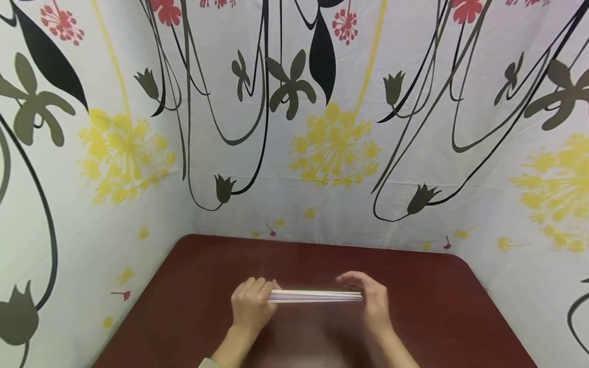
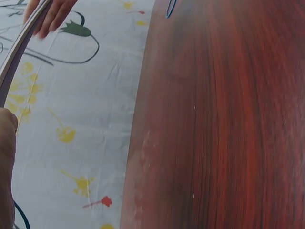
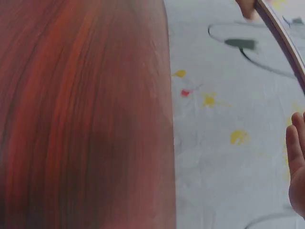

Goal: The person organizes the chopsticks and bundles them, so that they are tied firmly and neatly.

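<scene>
A thin flat stack of white and pale lilac layers (image 1: 315,296), like sheets of paper seen edge-on, is held level above the table in the head view. My left hand (image 1: 252,305) grips its left end, fingers curled over it. At the other end, my right hand (image 1: 377,304) is slightly bent with the fingers extended beside the stack's edge. The left wrist view shows the stack (image 2: 21,47) at upper left, with the right hand's fingers (image 2: 53,18) by its far end. In the right wrist view the stack (image 3: 286,40) slants above the right hand's straight fingers (image 3: 294,143).
A dark red wood-grain table (image 1: 202,286) with rounded back corners lies under both hands. White cloth (image 1: 276,158) printed with flowers and stems hangs round its back and sides. A thin blue loop (image 2: 170,8) shows at the top of the left wrist view.
</scene>
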The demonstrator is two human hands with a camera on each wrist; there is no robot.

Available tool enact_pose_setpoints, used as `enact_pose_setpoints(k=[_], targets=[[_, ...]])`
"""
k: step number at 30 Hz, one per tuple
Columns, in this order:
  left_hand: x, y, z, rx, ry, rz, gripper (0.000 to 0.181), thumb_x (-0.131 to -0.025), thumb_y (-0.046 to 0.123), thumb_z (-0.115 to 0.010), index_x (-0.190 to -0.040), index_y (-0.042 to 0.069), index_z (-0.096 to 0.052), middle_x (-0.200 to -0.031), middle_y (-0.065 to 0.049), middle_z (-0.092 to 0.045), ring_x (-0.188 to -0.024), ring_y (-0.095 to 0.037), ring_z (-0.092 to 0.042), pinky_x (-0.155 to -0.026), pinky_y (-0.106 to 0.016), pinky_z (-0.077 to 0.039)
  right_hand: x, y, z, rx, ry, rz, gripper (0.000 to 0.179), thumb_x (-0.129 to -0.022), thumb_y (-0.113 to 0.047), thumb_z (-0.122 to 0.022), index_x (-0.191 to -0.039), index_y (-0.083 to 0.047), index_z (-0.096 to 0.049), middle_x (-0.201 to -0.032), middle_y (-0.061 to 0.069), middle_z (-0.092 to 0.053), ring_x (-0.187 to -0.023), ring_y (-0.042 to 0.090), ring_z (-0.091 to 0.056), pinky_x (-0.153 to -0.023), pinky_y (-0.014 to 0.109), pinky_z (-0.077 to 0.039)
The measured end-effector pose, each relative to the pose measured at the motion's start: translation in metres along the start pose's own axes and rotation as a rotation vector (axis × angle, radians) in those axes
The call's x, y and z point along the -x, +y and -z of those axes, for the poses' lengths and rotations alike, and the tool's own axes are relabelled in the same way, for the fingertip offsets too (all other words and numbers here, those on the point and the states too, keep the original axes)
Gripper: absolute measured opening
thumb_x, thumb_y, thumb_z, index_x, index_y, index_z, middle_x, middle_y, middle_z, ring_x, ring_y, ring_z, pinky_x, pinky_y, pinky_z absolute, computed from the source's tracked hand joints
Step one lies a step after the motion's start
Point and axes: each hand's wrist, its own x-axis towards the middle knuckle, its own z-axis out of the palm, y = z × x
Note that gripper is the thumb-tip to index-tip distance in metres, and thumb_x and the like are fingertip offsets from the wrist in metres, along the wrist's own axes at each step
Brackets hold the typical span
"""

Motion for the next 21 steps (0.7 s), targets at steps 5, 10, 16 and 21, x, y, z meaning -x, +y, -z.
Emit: enact_pose_setpoints(k=[5,10,16,21], targets=[[0.001,-0.013,0.001,-0.021,0.028,-0.001,0.041,-0.089,0.018,-0.05,-0.051,0.015,-0.037,-0.049,0.005,-0.036,-0.041,-0.014,-0.027,-0.037,-0.023,-0.021,0.012,0.025,0.041,0.474,-0.052,-0.25,0.013,-0.098,-0.007,-0.061,-0.103,-0.005,-0.074,-0.093,0.011,-0.075,-0.085,0.02,-0.073,-0.072,0.035,-0.058],[0.005,-0.024,0.006,-0.031,0.011,0.027,0.041,-0.089,0.02,-0.05,-0.051,0.016,-0.037,-0.048,0.006,-0.037,-0.041,-0.013,-0.027,-0.036,-0.024,-0.023,0.036,0.055,0.084,0.851,-0.436,-0.526,0.026,-0.083,-0.01,-0.08,-0.108,-0.009,-0.072,-0.102,0.009,-0.069,-0.097,0.033,-0.067,-0.078,0.053,-0.054],[0.008,-0.024,0.007,0.002,0.003,0.02,0.04,-0.089,0.02,-0.05,-0.051,0.017,-0.037,-0.049,0.006,-0.038,-0.042,-0.013,-0.028,-0.037,-0.022,-0.021,0.055,0.066,0.094,0.801,-0.411,-0.623,0.021,-0.079,0.002,-0.079,-0.096,-0.005,-0.069,-0.08,0.001,-0.068,-0.073,0.018,-0.065,-0.063,0.039,-0.052],[0.01,-0.022,0.006,0.01,0.002,0.012,0.042,-0.089,0.02,-0.05,-0.051,0.017,-0.033,-0.048,0.007,-0.035,-0.042,-0.011,-0.024,-0.038,-0.02,-0.017,0.057,0.065,0.093,0.783,-0.451,-0.647,0.014,-0.085,0.005,-0.07,-0.093,-0.005,-0.064,-0.077,0.0,-0.065,-0.069,0.014,-0.06,-0.061,0.036,-0.049]])
